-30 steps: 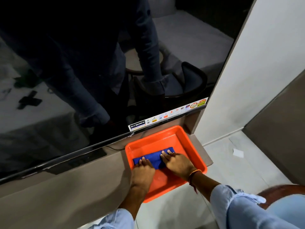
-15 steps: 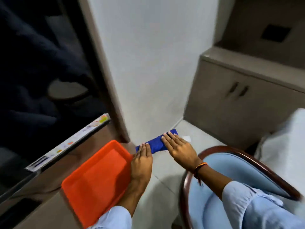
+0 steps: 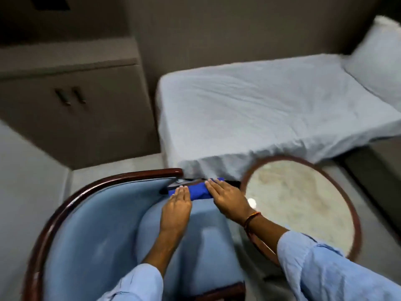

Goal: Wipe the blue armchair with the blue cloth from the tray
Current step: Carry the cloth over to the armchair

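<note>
The blue armchair [image 3: 104, 233] fills the lower left, with a light blue seat and back and a dark curved wooden rim. A folded blue cloth [image 3: 198, 189] is held over the far edge of the seat cushion. My left hand [image 3: 176, 208] grips the cloth's left end and my right hand [image 3: 225, 197] grips its right end, fingers flat along it. Whether the cloth touches the seat I cannot tell. The tray is out of view.
A round table [image 3: 303, 205] with a pale top and wooden rim stands right beside the chair. Behind them is a bed [image 3: 260, 109] with a white sheet and a pillow [image 3: 377, 61]. A brown cabinet [image 3: 71, 114] stands at the left.
Both hands lifted the blue cloth out of the orange tray and carried it rightward to the armchair. The view swung from the television and tray to the chair, table and bed.
</note>
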